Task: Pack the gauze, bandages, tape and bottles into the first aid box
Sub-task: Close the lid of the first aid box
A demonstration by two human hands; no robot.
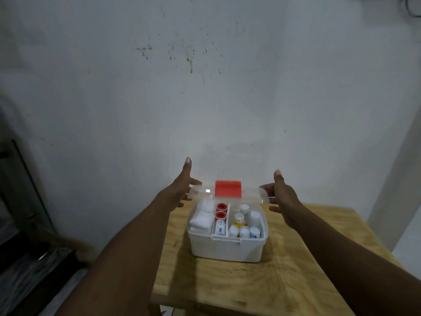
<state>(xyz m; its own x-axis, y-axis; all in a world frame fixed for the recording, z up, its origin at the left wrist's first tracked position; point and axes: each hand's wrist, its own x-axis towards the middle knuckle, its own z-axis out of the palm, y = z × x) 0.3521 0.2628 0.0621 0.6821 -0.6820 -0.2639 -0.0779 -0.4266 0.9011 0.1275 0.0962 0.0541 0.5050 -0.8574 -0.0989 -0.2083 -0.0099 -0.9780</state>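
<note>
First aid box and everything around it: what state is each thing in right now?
first aid box: open, upright on the table.
clear lid: raised behind the box, held at both ends.
left hand: gripping the lid's left end.
right hand: gripping the lid's right end.
gauze pads: packed, left compartment.
tape rolls: packed, middle compartment.
bottles: packed, right compartment.

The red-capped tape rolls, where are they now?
Head view: both red-capped tape rolls sit inside the first aid box, centre-left, between the gauze and the bottles.
</note>
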